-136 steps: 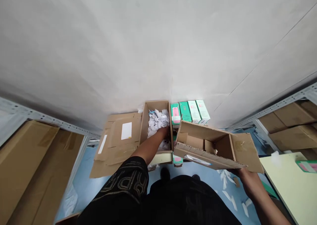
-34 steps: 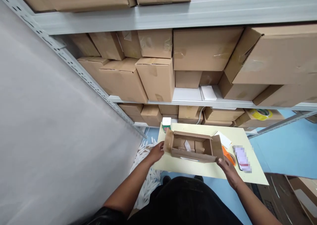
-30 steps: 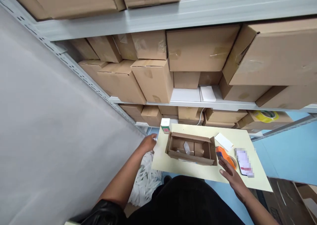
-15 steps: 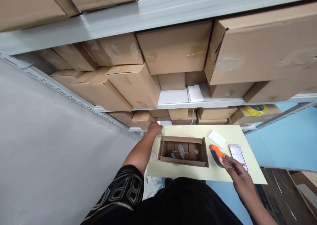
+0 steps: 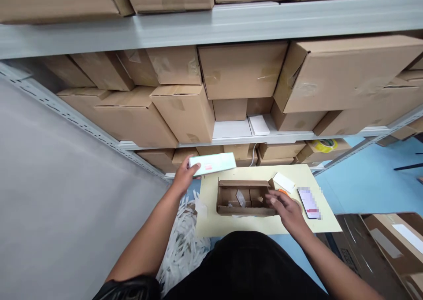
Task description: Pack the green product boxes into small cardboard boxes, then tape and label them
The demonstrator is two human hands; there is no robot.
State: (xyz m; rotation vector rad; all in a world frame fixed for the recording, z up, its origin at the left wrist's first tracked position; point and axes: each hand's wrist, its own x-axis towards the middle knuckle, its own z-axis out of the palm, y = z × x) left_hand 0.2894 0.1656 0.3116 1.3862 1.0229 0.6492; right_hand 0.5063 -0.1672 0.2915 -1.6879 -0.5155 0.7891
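Observation:
My left hand grips a slim white and pale green box by its left end, thumb on top. The box is held above the left back corner of the pale yellow table. An open cardboard box sits on the table with a few translucent scraps inside. My right hand is at that box's right end, its fingers extended and apart; whether they touch the wall I cannot tell. Behind the hand, mostly hidden, shows an orange tape dispenser.
A phone and a small white box lie on the table's right side. Cartons fill the shelves ahead, with a tape roll on one. White paper strips are heaped at lower left; larger cartons stand at right.
My left hand has come back from the lower shelf with the slim box in it. My right hand has moved left, from the tape dispenser to the cardboard box's right end.

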